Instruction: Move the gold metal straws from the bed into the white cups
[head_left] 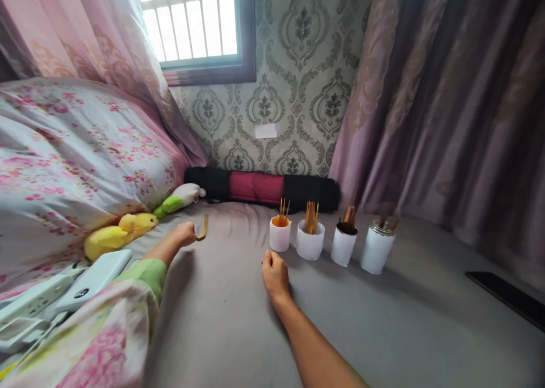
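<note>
My left hand (185, 233) is closed on a thin orange stick (205, 228), held just above the grey bed sheet (230, 320). My right hand (275, 275) rests on the sheet with its fingers curled, just in front of the leftmost white cup (280, 236). Whether it holds anything is hidden. Several white cups stand in a row: the leftmost, a second cup (310, 241), a third cup (343, 244) and a jar-like fourth cup (377, 248). Each holds orange or brown sticks upright.
A floral duvet (72, 149) is piled at the left, with a yellow plush duck (117, 234) and a green-white plush (181, 197) beside it. A black and red roll (261, 186) lies against the wall. White devices (63, 288) lie by my left arm; a dark flat object (506, 297) lies at right.
</note>
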{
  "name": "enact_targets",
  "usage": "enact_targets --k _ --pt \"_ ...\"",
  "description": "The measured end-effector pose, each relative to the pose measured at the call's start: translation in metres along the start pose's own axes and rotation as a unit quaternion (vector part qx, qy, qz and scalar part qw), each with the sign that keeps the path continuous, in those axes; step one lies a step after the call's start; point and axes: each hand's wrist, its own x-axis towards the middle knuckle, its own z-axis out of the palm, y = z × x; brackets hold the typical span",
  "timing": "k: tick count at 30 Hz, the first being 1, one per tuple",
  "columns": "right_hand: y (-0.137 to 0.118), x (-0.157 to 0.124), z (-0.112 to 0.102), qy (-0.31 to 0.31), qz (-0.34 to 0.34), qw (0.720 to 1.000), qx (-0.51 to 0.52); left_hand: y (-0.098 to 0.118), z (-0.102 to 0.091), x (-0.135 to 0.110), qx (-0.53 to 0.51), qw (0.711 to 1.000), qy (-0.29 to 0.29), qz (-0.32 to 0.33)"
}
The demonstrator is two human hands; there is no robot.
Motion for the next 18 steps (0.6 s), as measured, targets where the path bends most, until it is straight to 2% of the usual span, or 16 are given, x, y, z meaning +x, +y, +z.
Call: enact_targets --k 7,18 --pt "0.0 0.002 -0.001 -0.01 -0.002 1.0 0.0 -0.004 0.008 0.014 0.058 0.998 -0.013 -0.012" --pt "-0.002 0.002 -0.002 -0.02 -0.002 1.0 -0.007 0.005 0.023 0.018 0.038 0.999 -0.001 -0.002"
